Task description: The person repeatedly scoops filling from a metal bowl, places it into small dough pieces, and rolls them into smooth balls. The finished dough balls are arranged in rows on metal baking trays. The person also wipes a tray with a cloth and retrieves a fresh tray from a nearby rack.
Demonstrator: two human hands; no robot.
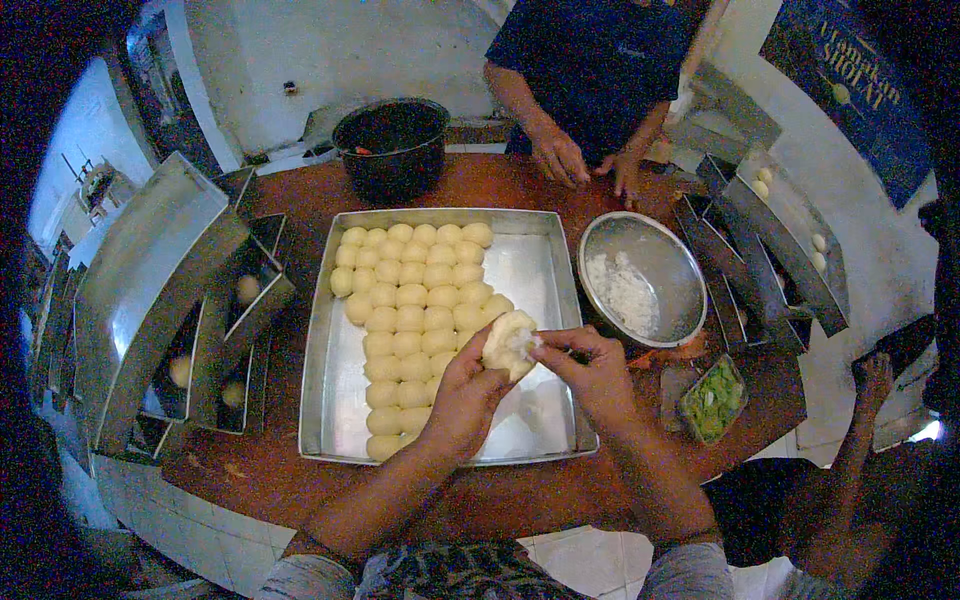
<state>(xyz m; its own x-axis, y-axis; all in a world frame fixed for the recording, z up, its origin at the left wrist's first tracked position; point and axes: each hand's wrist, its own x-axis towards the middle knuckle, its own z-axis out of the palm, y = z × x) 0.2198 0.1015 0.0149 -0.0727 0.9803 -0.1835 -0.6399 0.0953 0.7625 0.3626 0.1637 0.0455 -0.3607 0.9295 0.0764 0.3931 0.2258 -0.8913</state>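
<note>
In my left hand lies a flattened, cupped piece of pale dough, held above the tray. My right hand has its thumb and fingertips pinched on a bit of white filling at the dough's middle. Below them is a square metal tray. Rows of round dough balls sit packed together over its left and middle part. My left hand and forearm hide some of the lower rows. Right of the tray stands a metal bowl with white crumbly filling inside.
A black pot stands at the table's far side. Facing me, a person's hands are over the far edge. Stacked metal trays crowd the left; more trays stand right. A clear container of green pieces sits near right. Another person's arm shows beyond.
</note>
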